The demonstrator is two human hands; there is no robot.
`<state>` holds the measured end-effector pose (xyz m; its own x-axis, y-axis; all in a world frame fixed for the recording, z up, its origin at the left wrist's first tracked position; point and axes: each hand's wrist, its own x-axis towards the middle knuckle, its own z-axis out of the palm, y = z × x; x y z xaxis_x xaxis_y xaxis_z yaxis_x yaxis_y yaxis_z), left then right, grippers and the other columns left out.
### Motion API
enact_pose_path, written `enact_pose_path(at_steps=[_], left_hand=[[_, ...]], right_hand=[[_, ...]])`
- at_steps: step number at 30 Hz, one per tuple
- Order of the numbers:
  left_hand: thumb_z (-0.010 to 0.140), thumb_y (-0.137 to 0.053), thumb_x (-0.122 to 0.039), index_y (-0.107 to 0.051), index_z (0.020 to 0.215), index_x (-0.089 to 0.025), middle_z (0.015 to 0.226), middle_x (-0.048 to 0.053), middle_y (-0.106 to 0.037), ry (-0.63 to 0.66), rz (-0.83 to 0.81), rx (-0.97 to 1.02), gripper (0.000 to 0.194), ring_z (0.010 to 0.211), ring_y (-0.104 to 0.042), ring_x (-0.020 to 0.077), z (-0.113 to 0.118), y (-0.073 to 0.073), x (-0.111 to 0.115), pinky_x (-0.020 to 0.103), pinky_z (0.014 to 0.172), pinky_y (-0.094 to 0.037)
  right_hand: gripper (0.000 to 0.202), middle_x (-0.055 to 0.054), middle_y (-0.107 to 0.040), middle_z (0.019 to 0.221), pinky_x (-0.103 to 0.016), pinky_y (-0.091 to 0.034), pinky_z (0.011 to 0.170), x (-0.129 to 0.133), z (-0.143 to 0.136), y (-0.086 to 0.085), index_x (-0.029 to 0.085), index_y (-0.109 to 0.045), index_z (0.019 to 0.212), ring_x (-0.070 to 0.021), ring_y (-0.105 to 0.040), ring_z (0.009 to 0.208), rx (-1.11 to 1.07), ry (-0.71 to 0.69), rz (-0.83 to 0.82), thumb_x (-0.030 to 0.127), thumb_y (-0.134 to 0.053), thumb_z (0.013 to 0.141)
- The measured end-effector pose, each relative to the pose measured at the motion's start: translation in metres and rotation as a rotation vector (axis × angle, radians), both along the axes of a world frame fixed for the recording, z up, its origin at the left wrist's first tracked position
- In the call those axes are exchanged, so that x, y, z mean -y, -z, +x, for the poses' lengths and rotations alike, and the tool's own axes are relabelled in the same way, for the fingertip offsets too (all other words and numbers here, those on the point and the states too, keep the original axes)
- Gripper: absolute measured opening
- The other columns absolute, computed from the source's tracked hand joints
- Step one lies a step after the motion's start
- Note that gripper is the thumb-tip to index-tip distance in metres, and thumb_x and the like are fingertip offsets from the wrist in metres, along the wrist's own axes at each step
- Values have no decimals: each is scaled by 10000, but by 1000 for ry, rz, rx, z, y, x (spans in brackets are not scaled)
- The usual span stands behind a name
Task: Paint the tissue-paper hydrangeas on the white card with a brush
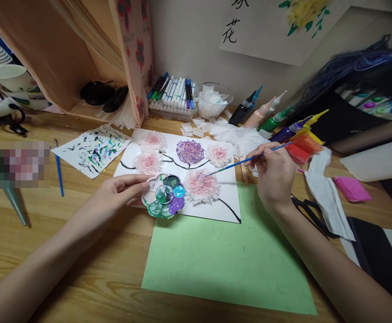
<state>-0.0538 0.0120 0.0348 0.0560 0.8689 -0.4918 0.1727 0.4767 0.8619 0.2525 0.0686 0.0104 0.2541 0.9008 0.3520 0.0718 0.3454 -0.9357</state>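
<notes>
My left hand [128, 188] grips the rim of a flower-shaped paint palette [165, 197] with green, blue and purple paint in its wells. In my right hand [272, 172] is a thin blue paintbrush [239, 160], pinched near its middle. The bristle end reaches the large pink-and-white tissue flower [202, 186]; whether it touches cannot be made out. This flower is on a white sheet [228, 204] with black painted branches, several pink flowers and one purple flower [190, 151]. The palette is held over the sheet's lower left part.
Green paper [229, 269] lies under the sheet. Scissors [312, 213] and white tissue strips [325, 193] are at right. Paint bottles [258, 112], markers [172, 92] and a glass bowl [212, 101] stand behind. Left lie a paint-marked paper [93, 150] and another brush [59, 170].
</notes>
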Motion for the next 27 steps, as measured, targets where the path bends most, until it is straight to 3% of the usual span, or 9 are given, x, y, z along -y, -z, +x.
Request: enact_pose_path(at_steps=[16, 27], left_hand=[[714, -731, -420, -706, 1031, -237, 952, -1, -737, -38, -61, 2, 368, 792, -622, 115, 4, -6, 1, 184, 714, -457], [693, -750, -408, -730, 949, -257, 923, -2, -746, -58, -35, 32, 298, 752, -636, 119, 1, -2, 1, 181, 675, -477]], right_hand=[[156, 18, -553, 651, -279, -399, 516, -3, 5, 0, 229, -556, 704, -122, -552, 540, 14, 24, -6, 248, -486, 843], [145, 19, -533, 685, -240, -395, 493, 5, -3, -12, 196, -554, 714, -95, -547, 563, 28, 22, 47, 237, -489, 837]])
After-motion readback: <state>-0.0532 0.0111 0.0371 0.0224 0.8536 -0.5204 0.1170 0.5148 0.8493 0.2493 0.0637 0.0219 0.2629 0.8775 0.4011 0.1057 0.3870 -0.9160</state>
